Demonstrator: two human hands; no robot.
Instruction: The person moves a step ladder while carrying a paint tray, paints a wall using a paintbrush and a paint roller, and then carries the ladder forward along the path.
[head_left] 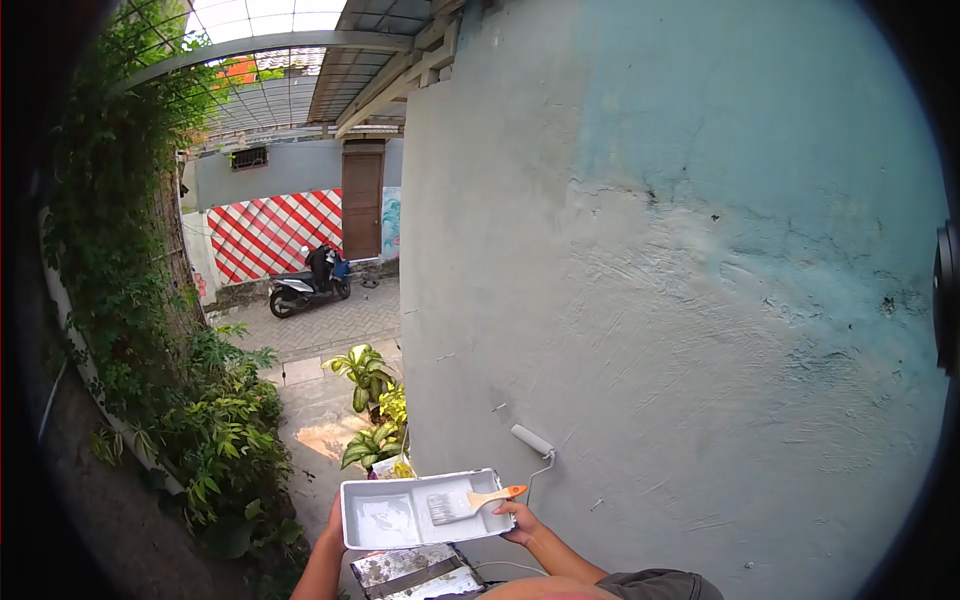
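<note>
A white paint tray [375,540] is held level between my two hands. My left hand [335,528] grips its left end, with most of the fingers hidden behind the rim. At the right end, my right hand [519,523] is closed on the tray, its thumb over the rim near the brush handle. A paintbrush [455,507] with a pale wooden handle and orange tip lies across the tray. Thin greyish-white paint coats the tray floor. Just beyond, a paint roller [533,440] with a white sleeve leans by the wall.
A wall [640,400], grey below and faded blue at upper right, fills the right side. Under the tray sits a paint-spattered board-like surface [415,572]. Potted plants [365,380] stand by the wall corner; climbing greenery [130,250] lines the left. A motorbike [310,285] is parked beyond.
</note>
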